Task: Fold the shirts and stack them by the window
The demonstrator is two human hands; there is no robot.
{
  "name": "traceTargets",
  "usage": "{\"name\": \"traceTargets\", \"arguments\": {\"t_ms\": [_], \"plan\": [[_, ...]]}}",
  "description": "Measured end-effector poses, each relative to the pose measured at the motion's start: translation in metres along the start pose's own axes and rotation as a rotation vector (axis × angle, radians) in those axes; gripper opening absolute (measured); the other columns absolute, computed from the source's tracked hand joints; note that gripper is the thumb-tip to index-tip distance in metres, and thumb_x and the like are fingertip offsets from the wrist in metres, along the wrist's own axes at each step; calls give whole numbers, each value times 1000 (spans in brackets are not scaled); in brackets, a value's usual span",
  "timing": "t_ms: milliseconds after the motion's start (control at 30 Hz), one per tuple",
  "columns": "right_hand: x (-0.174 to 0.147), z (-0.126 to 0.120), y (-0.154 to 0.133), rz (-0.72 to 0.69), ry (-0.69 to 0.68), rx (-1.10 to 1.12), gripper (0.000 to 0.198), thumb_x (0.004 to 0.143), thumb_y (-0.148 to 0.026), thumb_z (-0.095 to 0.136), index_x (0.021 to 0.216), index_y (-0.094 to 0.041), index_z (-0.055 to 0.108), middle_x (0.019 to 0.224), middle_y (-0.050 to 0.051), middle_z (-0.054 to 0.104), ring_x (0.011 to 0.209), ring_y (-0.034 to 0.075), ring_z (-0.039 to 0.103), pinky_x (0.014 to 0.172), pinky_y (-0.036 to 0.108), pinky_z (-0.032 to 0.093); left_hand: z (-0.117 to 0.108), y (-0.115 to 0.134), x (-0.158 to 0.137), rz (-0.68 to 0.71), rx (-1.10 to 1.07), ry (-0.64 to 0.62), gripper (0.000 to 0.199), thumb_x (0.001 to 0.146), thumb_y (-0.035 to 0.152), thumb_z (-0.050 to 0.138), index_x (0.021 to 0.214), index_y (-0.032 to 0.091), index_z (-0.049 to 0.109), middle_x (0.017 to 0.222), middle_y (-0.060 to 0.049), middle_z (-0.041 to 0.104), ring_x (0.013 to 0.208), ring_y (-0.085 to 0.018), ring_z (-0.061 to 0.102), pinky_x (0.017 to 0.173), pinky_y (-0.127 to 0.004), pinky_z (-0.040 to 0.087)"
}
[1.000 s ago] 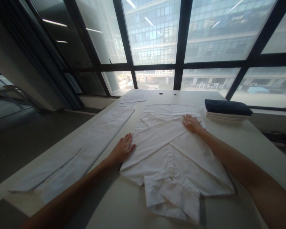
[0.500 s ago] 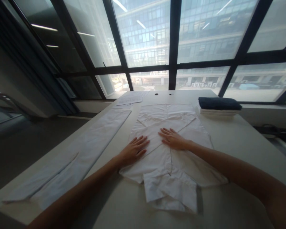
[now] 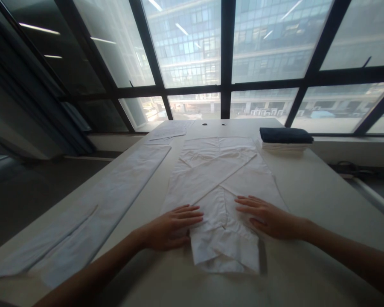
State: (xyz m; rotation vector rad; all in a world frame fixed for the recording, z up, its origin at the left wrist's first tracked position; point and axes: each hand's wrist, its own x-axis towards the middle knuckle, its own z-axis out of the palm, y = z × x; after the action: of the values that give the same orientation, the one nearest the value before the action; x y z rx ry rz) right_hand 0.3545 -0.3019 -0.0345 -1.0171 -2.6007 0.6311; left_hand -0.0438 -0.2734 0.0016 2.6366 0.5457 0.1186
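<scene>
A white garment (image 3: pixel 211 175) with long sleeves lies spread before me. Its sleeves cross over the body, and a loose folded part (image 3: pixel 225 251) is at the end nearest me. My left hand (image 3: pixel 174 226) rests on the left edge of the near part, fingers stretched out and thumb apart. On the opposite edge lies my right hand (image 3: pixel 269 217), palm down with its fingers extended toward the middle. Neither hand shows a grip on the cloth. The garment's near side corners are hidden by my hands.
White trousers (image 3: pixel 115 204) lie lengthwise along the table's (image 3: pixel 307 192) left side. Sheets of paper (image 3: pixel 171 130) are beyond them. A dark blue folded cloth (image 3: pixel 284 135) tops a white folded stack (image 3: pixel 284 146) at the far right. Windows (image 3: pixel 192 42) rise behind the table.
Both hands have slid toward me and apart, from the garment's middle to the edges of its near part. The near side corners no longer stick out in view. The view has shifted slightly.
</scene>
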Motion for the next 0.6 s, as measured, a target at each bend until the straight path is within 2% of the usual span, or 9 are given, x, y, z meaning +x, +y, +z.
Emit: {"name": "traceTargets", "arguments": {"t_ms": [100, 167, 267, 333, 433, 533, 600], "plan": [[-17, -5, -22, -72, -78, 60, 68, 86, -14, 58, 151, -33, 47, 159, 5, 40, 150, 26, 30, 124, 51, 23, 8, 13, 14, 102, -26, -13, 69, 90, 39, 69, 154, 32, 42, 151, -8, 52, 145, -32, 40, 121, -51, 31], [-23, -4, -33, -86, -94, 66, 73, 83, -14, 61, 151, -34, 46, 158, 5, 42, 149, 28, 32, 124, 53, 21, 17, 12, 21, 136, -12, 46, 63, 93, 34, 66, 152, 31, 45, 146, -9, 57, 141, -30, 46, 118, -47, 36], [-26, 3, -42, -70, -43, 38, 76, 78, -15, 66, 150, -33, 48, 155, 7, 47, 145, 29, 39, 123, 53, 22, 30, 5, 27, 169, 14, 138, 51, 96, 30, 62, 146, 30, 52, 138, -11, 63, 132, -27, 55, 113, -41, 43], [-26, 10, -43, -61, 4, 23, 70, 77, -15, 69, 144, -31, 55, 148, 8, 54, 139, 29, 45, 120, 50, 29, 34, 3, 29, 157, 24, 165, 45, 96, 32, 63, 141, 30, 59, 132, -13, 65, 124, -27, 59, 108, -41, 46], [-24, 20, -43, -19, 90, 84, 44, 85, -18, 66, 126, -30, 69, 130, 9, 65, 124, 25, 57, 109, 41, 43, 35, 5, 29, 86, -36, 179, 37, 96, 34, 62, 133, 29, 66, 116, -13, 67, 108, -24, 63, 96, -36, 51], [-21, 28, -43, 89, 212, 276, 18, 94, -28, 60, 101, -26, 75, 110, 7, 68, 103, 20, 63, 92, 33, 50, 34, 5, 29, 1, -203, 197, 31, 99, 37, 57, 123, 24, 73, 106, -12, 67, 97, -21, 63, 87, -31, 52], [-17, 32, -41, 214, 287, 383, 28, 97, -39, 57, 81, -22, 72, 92, 4, 67, 85, 18, 63, 78, 29, 51, 36, 2, 30, -82, -320, 236, 34, 100, 42, 53, 103, 18, 77, 96, -11, 68, 88, -20, 63, 80, -29, 50]]}}
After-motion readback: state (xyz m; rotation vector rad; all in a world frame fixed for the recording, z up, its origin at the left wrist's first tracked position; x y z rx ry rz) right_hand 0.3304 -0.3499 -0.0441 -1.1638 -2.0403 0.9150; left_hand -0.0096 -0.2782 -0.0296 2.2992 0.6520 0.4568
